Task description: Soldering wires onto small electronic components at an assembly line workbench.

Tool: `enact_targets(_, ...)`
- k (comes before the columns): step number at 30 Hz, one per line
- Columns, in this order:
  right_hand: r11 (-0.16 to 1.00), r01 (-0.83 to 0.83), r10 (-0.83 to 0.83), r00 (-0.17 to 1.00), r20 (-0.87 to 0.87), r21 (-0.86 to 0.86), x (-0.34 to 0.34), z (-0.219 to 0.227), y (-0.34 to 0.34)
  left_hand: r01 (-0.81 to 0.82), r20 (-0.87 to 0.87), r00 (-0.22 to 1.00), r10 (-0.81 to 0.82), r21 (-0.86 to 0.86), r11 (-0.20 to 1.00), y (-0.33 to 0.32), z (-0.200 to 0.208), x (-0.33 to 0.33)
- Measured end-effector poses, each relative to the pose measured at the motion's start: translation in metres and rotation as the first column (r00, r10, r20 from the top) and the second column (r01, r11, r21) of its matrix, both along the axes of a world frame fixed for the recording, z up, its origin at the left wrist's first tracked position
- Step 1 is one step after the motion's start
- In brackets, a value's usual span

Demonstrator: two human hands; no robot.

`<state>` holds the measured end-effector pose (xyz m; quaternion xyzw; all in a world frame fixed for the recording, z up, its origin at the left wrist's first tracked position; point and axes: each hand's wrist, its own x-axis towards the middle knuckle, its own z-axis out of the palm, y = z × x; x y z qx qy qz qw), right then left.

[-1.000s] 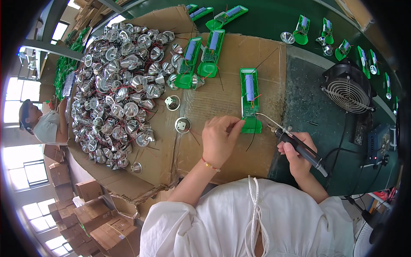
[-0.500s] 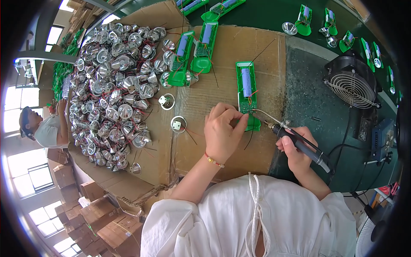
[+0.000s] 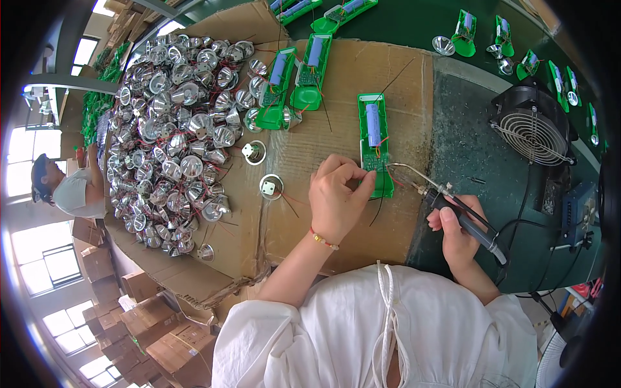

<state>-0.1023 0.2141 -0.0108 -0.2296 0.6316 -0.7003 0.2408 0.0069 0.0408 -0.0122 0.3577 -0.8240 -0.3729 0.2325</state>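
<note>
Your right hand point(image 3: 458, 238) grips soldering iron point(image 3: 477, 231); left hand point(image 3: 337, 197) pinches, cannot tell what, beside circuit board point(image 3: 373, 161). Tip point(image 3: 391, 165) near left fingertips point(image 3: 367, 183): slip could burn you.

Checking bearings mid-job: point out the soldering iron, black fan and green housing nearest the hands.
Soldering iron point(image 3: 471, 226), head view: on its grey handle.
Black fan point(image 3: 532, 134), head view: on its wire guard.
Green housing point(image 3: 386, 185), head view: on its lower end.

- Left grip point(image 3: 336, 200): thumb and forefinger pinched together, knuckles bent.
- Right grip point(image 3: 460, 236): closed, fingers curled, thumb uppermost.
- Left forearm point(image 3: 292, 275), right forearm point(image 3: 475, 281): bare, angled forward and inward.
</note>
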Motion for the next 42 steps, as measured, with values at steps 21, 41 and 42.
enact_targets(21,0.997,-0.066,0.069,0.995,-0.079,0.033,-0.001,0.003,-0.007,0.034,-0.032,0.999,-0.034,-0.001,0.999,0.000,0.003,0.012)
enact_targets(41,0.995,-0.075,0.076,0.997,-0.007,0.072,-0.001,0.002,-0.024,-0.020,0.011,1.000,0.020,0.005,1.000,0.000,0.000,0.004)
enact_targets(42,0.995,-0.072,0.071,0.997,0.015,0.071,0.000,0.003,-0.023,-0.019,0.002,1.000,0.019,0.009,1.000,0.000,0.001,0.004)
